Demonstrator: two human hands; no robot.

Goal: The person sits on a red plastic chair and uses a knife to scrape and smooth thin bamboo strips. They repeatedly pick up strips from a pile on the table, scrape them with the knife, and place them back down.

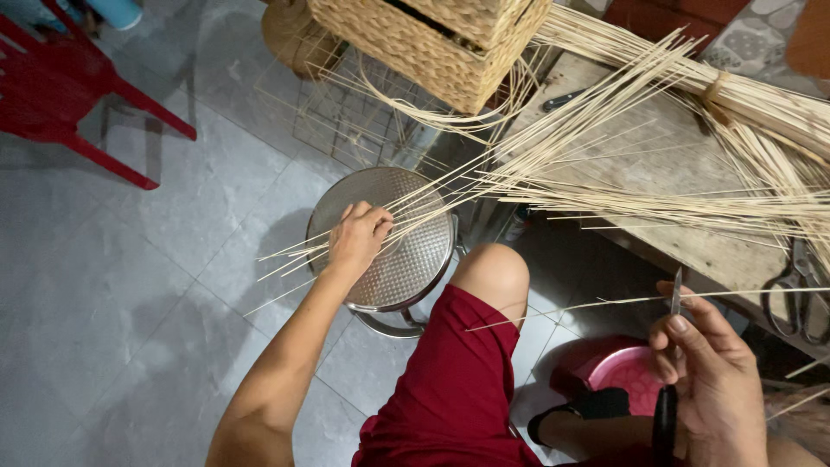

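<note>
Left grip: left hand (357,238) pinched narrow on a sheaf of pale reed strips (484,177), over the round metal stool (415,259).
Right grip: right hand (713,380) closed on one knife (675,303), blade tip toward 12 o'clock, black handle toward 6.
Strip axis: long run from 8 o'clock, past the fist, to 2 o'clock; far ends fan out over the wooden bench (666,164).
Strip count: too many to count; one lone strip lies near level, crossing the blade.
Around: one woven basket (428,39) at 12 o'clock; one pair of scissors (800,294) at 3 o'clock; one red chair (60,86) at 10 o'clock.
</note>
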